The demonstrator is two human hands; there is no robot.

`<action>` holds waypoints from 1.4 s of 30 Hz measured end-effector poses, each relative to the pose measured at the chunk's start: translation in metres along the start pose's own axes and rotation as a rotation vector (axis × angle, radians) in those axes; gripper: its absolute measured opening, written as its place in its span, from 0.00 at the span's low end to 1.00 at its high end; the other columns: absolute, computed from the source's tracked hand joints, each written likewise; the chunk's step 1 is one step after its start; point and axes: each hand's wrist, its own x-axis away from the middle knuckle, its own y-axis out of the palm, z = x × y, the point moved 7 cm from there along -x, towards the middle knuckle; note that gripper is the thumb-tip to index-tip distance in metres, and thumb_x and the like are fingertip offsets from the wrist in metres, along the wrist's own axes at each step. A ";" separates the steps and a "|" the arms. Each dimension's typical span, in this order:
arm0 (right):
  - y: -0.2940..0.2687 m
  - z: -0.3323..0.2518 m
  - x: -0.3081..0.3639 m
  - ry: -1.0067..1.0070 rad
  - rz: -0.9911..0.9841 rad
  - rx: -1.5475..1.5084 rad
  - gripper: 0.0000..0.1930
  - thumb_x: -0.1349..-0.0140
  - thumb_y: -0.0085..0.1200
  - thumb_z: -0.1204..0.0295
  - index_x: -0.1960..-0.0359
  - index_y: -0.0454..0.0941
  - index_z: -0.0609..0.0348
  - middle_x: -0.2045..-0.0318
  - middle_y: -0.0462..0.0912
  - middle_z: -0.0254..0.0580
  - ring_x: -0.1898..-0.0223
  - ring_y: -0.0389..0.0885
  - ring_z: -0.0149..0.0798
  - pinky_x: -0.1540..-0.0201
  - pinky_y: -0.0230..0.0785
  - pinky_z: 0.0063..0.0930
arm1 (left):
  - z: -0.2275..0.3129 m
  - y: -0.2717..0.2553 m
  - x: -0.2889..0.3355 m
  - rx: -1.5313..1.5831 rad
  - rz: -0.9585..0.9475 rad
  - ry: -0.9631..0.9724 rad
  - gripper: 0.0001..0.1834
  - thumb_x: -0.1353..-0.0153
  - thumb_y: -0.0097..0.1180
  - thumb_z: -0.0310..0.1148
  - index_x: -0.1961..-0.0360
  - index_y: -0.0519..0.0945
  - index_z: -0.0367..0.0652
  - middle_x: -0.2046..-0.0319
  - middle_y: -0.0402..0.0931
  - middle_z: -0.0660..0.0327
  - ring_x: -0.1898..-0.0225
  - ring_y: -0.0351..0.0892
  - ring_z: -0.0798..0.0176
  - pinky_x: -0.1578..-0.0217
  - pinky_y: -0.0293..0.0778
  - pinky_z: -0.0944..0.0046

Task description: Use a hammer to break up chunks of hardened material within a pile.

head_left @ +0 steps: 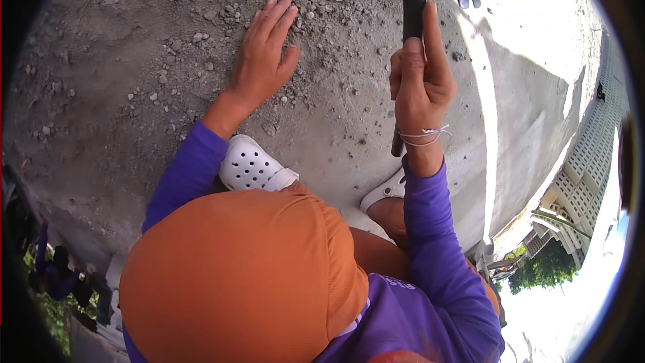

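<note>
My right hand (424, 84) is wrapped round the dark handle of a claw hammer (413, 10), its index finger stretched along the handle. The hammer's head is at the top edge, partly cut off, with the two-pronged claw pointing right. My left hand (265, 54) lies with fingers out on the loose grey soil (168, 47), holding nothing. Small stones and crumbs of dirt surround its fingertips. Purple sleeves cover both forearms, and a thin white band circles the right wrist.
Below my hands are a white clog (250, 165) and a second clog (386, 190). My orange-clothed knee (235, 262) fills the lower middle. Smooth grey concrete (463, 128) with bright sun patches spans the right. At the lower left is another person (57, 272) in dark blue.
</note>
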 end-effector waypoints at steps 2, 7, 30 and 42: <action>-0.004 -0.041 -0.007 -0.176 0.071 -0.084 0.27 0.28 0.42 0.77 0.29 0.55 0.64 0.79 0.71 0.28 0.79 0.64 0.20 0.77 0.56 0.15 | -0.001 -0.002 -0.002 -0.005 0.012 0.014 0.30 0.42 0.51 0.29 0.37 0.66 0.35 0.34 0.61 0.48 0.31 0.56 0.41 0.32 0.53 0.44; 0.004 0.000 0.010 -0.452 0.219 0.142 0.28 0.27 0.41 0.73 0.26 0.52 0.47 0.74 0.80 0.40 0.79 0.69 0.22 0.76 0.64 0.18 | 0.004 0.006 -0.007 0.002 0.031 -0.019 0.31 0.41 0.49 0.28 0.35 0.63 0.35 0.32 0.59 0.50 0.30 0.54 0.42 0.31 0.51 0.45; -0.051 0.112 0.002 0.370 0.221 0.229 0.26 0.32 0.48 0.72 0.31 0.65 0.42 0.79 0.72 0.28 0.77 0.64 0.23 0.71 0.63 0.21 | -0.023 0.031 -0.184 -0.372 0.270 0.177 0.31 0.37 0.49 0.45 0.38 0.69 0.35 0.33 0.60 0.45 0.32 0.57 0.42 0.31 0.52 0.46; -0.008 0.074 0.009 0.546 -0.119 -0.121 0.24 0.31 0.49 0.71 0.32 0.67 0.45 0.78 0.69 0.24 0.77 0.63 0.20 0.73 0.61 0.19 | -0.005 0.057 -0.155 0.008 -0.161 0.263 0.22 0.29 0.35 0.40 0.51 0.80 0.42 0.54 0.80 0.57 0.53 0.77 0.48 0.47 0.69 0.48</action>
